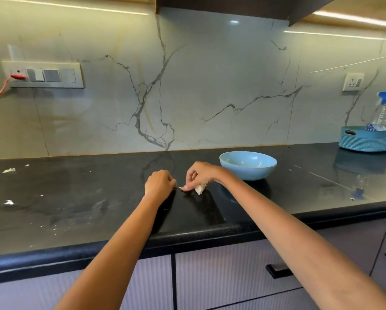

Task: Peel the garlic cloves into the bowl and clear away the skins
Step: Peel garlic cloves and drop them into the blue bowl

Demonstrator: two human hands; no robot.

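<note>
Garlic clove (182, 188), just left of bowl (247, 164): pinched by left hand (159, 183) and right hand (201, 175). Small, firm; papery skin judged tear-prone, best gripped at tip.

Head view looks forward and down across the counter (75, 209).

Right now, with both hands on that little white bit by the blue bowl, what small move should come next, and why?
Probably pull the skin away: the left hand and right hand both pinch the small garlic clove just above the counter, while the bowl looks empty.
</note>
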